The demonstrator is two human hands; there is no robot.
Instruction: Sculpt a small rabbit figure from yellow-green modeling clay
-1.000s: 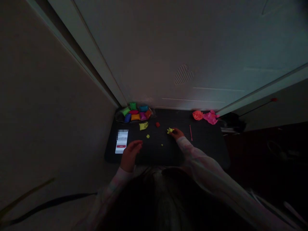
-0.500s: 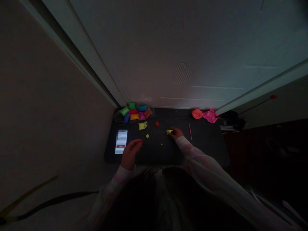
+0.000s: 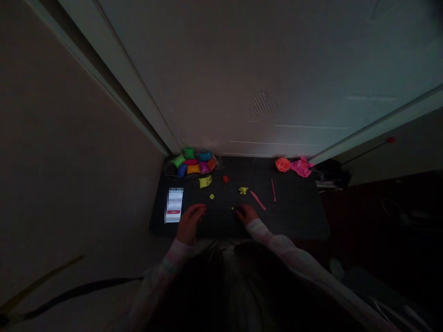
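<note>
Yellow figure (image 3: 243,190), just right of frame centre: released since earlier. Right hand (image 3: 247,214): now lower, beside yellow scrap (image 3: 232,208); grip unclear. Pink knife-shaped tool (image 3: 258,200): newly visible. Left hand (image 3: 188,223), lower centre: fingers curled, grip unclear.

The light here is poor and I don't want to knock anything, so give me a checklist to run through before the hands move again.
1. Yellow figure apart from both hands: ok, it sits on the dark table.
2. Right hand touching the small yellow bit: cannot tell; it is right beside it.
3. Left hand holding nothing: cannot tell, too dark.
4. Pink knife-shaped tool and thin pink stick lying apart: ok.
5. Red lump apart from the yellow figure: ok.
6. Lighting good enough for small pieces: not ok, dim.
</note>
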